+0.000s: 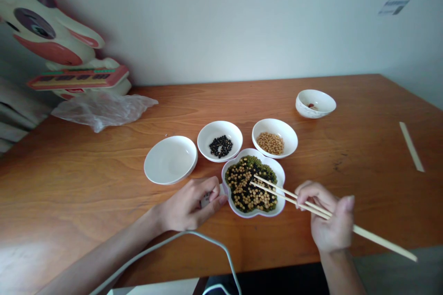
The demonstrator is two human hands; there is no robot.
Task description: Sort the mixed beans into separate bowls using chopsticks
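Dish (281, 203): white, lobed, serving as landmark; standing on the table (86, 166). Beans (251, 193) are lying inside it, pale and black ones mixing, green ones showing toward the rim.

Left hand (194, 203): left of the dish; fingers are curling around its handle (205, 199), presumably steadying it.

Right hand (328, 223): right of the dish; fingers are holding two chopsticks (290, 201) well behind the tips, apparently leaving the hand clear of the beans. The chopsticks are slanting over the dish's right rim, tips slightly apart; whether they are touching any bean, cannot tell.

Bowls, three: one (169, 161) standing left of the dish; one (207, 136) behind-left, holding black beans (218, 148); one (289, 136) behind-right, holding pale beans (273, 145). All are ranging close around the dish, likely for short reach.

Far bowl (313, 113): standing well behind-right of the dish, holding something small and reddish.

Bag (107, 110) and toy (51, 32): sitting far behind-left of the dish, seemingly out of the hands' way.
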